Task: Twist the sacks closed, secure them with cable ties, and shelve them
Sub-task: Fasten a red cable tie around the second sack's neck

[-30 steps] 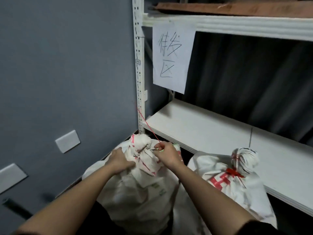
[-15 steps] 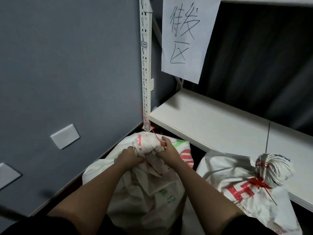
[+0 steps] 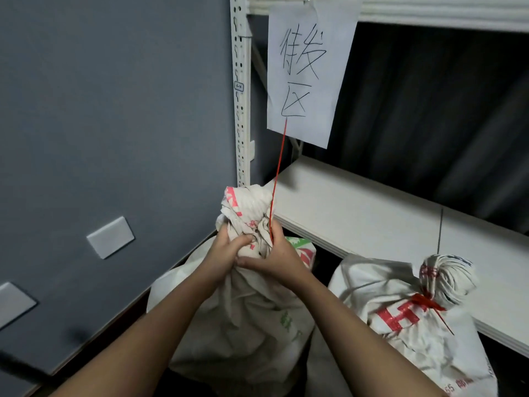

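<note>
A white woven sack [image 3: 243, 325] with red and green print stands in front of me, its neck [image 3: 246, 207] twisted into a bunch. My left hand [image 3: 226, 250] and my right hand [image 3: 274, 259] both grip that neck from either side. A thin red cable tie [image 3: 279, 170] rises from between my right fingers, its free end pointing up in front of the paper sign. To the right sits a second white sack [image 3: 406, 319] with its neck bound by a red cable tie [image 3: 426, 302].
A white metal shelf rack stands ahead, with a slotted upright [image 3: 240, 90] and a bare lower shelf board [image 3: 372, 213]. A paper sign [image 3: 309, 70] with handwritten characters hangs from the upper shelf. The grey wall on the left carries blank white plates [image 3: 110, 236].
The tie's free end has swung from pointing up-left to nearly straight up. Both hands have closed tighter on the neck, and the sack top sits higher in view.
</note>
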